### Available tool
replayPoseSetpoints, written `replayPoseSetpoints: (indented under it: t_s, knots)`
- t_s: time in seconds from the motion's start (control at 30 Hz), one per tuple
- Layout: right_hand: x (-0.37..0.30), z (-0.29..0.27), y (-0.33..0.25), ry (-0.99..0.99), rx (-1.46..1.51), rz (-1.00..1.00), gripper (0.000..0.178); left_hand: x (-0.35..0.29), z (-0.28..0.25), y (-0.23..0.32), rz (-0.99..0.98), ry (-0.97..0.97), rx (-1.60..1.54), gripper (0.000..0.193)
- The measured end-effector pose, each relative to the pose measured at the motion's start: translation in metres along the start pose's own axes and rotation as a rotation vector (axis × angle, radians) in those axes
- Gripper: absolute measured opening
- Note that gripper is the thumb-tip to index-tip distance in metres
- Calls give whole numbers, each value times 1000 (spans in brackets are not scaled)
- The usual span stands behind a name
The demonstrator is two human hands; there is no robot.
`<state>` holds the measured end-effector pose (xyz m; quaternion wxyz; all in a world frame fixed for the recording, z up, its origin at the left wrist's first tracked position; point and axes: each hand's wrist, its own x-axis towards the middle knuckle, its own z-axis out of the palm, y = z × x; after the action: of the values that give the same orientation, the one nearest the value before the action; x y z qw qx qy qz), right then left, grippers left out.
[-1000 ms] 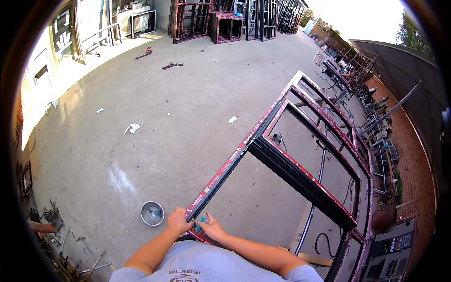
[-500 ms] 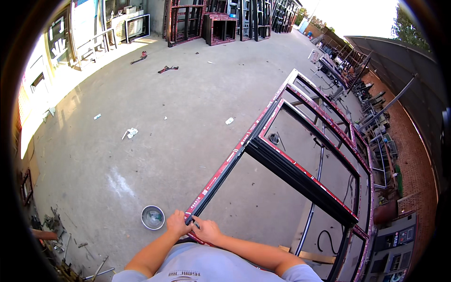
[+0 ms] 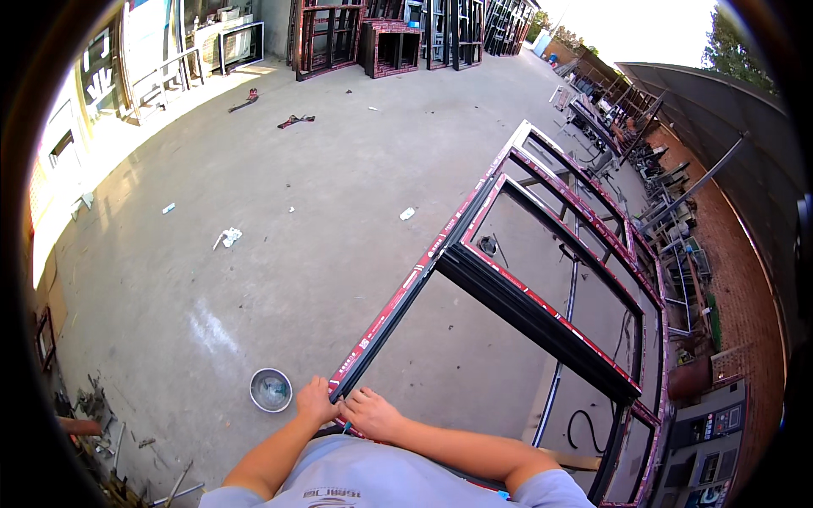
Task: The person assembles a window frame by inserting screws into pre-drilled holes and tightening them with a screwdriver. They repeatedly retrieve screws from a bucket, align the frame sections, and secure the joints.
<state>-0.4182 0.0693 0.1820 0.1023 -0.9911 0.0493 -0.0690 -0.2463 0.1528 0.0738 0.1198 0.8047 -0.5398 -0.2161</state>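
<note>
A large window frame (image 3: 398,298), black with red printed protective film, stretches from my body toward the far right. Its near left corner lies between my hands. My left hand (image 3: 317,403) is closed on the outer side of that corner, fingers bent over the profile. My right hand (image 3: 373,415) sits against the corner's inner side, its fingers curled and pressed together. A small teal tip shows just under the right fingers; the rest of that thing is hidden, and its kind cannot be made out.
A round metal bowl (image 3: 271,390) with something in it stands on the concrete floor left of my hands. A grey machine with a panel (image 3: 707,427) is at the lower right. More frames (image 3: 330,38) lean at the back. Scraps (image 3: 227,238) and offcuts lie about.
My right hand has turned over, knuckles now upward, and its fingers have curled closer at the corner. My left hand stays at the corner. The whole view has shifted slightly.
</note>
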Motion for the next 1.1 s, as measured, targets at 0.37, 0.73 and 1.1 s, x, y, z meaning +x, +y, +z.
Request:
replayPoseSetpoints:
  t_s: [0.37,0.73,1.1]
  knots:
    - [-4,50,-7,122,1259,1264,65,-3,-8,7,-25,-17,11,51]
    - [-2,2,5,-85,-10,-39,43,-1,-5,5,-26,-9,10,51]
    - [9,20,-14,-167,306,611,47,-5,-11,5,-12,-13,3,54]
